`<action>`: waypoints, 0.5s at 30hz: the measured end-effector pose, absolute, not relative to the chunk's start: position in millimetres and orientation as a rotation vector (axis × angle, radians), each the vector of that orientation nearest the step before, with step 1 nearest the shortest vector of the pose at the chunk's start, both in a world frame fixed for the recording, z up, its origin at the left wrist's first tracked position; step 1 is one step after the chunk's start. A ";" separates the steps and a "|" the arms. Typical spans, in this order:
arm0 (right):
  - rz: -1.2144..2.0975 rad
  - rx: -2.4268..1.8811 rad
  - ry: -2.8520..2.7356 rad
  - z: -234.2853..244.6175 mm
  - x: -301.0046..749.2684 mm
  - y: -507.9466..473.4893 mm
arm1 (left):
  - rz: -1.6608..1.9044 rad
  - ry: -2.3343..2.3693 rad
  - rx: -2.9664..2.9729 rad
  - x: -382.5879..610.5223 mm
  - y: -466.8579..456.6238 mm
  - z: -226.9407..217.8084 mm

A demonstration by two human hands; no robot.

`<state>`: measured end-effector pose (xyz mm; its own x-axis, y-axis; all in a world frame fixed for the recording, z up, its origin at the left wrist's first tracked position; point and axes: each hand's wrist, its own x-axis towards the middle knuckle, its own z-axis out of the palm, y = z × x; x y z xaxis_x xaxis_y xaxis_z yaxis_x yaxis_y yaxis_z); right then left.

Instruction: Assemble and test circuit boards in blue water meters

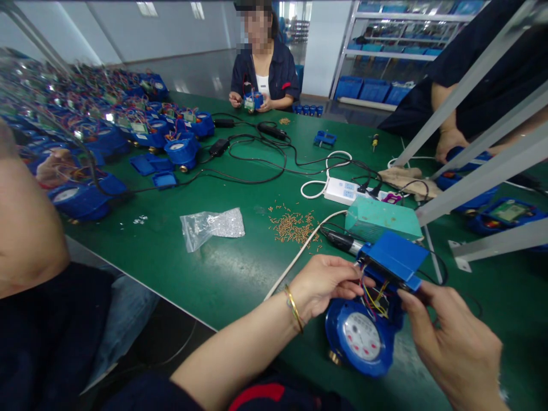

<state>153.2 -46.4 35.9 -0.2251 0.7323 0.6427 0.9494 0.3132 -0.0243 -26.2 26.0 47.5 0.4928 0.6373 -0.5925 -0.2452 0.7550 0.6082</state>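
Note:
A blue water meter (358,338) with a round white dial lies in front of me on the green table, its wire compartment exposed. Coloured wires (373,301) run from the compartment up to a blue cover (396,258) tilted above it. My left hand (327,282), with a gold bangle at the wrist, pinches the wires near the cover's left edge. On the other side, my right hand (449,334) grips the cover's lower right corner between thumb and fingers. An electric screwdriver (342,240) lies just behind the cover, beside a turquoise box (383,218).
Loose screws (294,228) and a plastic bag of small silvery parts (214,225) lie on the table (205,285). A power strip (351,191), cables, and metal posts (479,165) stand right. Many meters (149,131) crowd the left. Co-workers sit opposite, left and right.

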 end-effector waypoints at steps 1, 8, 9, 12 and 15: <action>-0.518 -1.484 -2.034 35.4 153.8 -47.0 | 0.555 0.891 0.462 -25.6 25.7 48.6; -0.541 -1.541 -1.982 28.3 158.2 -51.3 | 0.582 0.848 0.413 -23.7 22.1 48.7; -0.539 -1.551 -1.971 27.8 158.2 -52.2 | 0.582 0.851 0.420 -24.0 21.9 47.6; -0.495 -1.625 -1.916 28.9 156.2 -55.4 | 0.583 0.871 0.436 -24.4 21.4 44.5; -0.368 -1.736 -1.826 31.2 151.8 -58.0 | 0.601 0.885 0.438 -23.2 20.2 42.8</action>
<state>151.8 -58.0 31.2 0.0215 0.8127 0.5823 0.9747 0.1125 -0.1929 -23.2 20.2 42.8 0.4891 0.6486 -0.5833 -0.3026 0.7533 0.5839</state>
